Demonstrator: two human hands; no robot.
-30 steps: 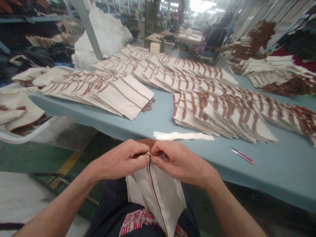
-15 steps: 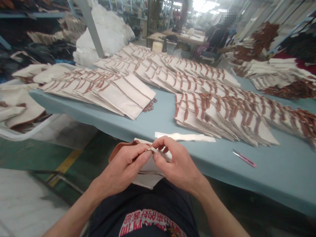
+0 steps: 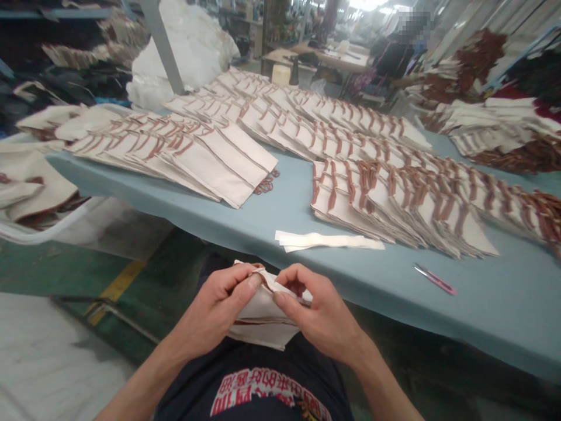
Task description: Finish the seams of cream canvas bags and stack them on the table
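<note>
In the head view, my one line of sight, I have both hands meeting over the lap, and between them is the cream cloth piece point(image 3: 265, 310), just off the near edge of the tabletop point(image 3: 210, 213). My left hand point(image 3: 219, 304) has a firm-looking grip: thumb and forefinger are closed on a folded upper edge, brown trim peeking out beside the thumb. My right hand point(image 3: 319, 307) is right there too, thumb and forefinger a little apart along the same edge; I can't tell whether that grip is pinched tight.

So here's the relation that matters: the folded edge slants from the left grip down toward the right fingertips, a short stretch running from one hand to the other. The body of the cloth drops below both grips toward the lap, its dark seam running crosswise under the hands. Both hands are at the edge, so neither is nearer.

Past them, on the tabletop, I see the white strips point(image 3: 328, 241) lying crosswise and the pink-handled snips point(image 3: 436, 279) off to the right, both closer to my right hand.
</note>
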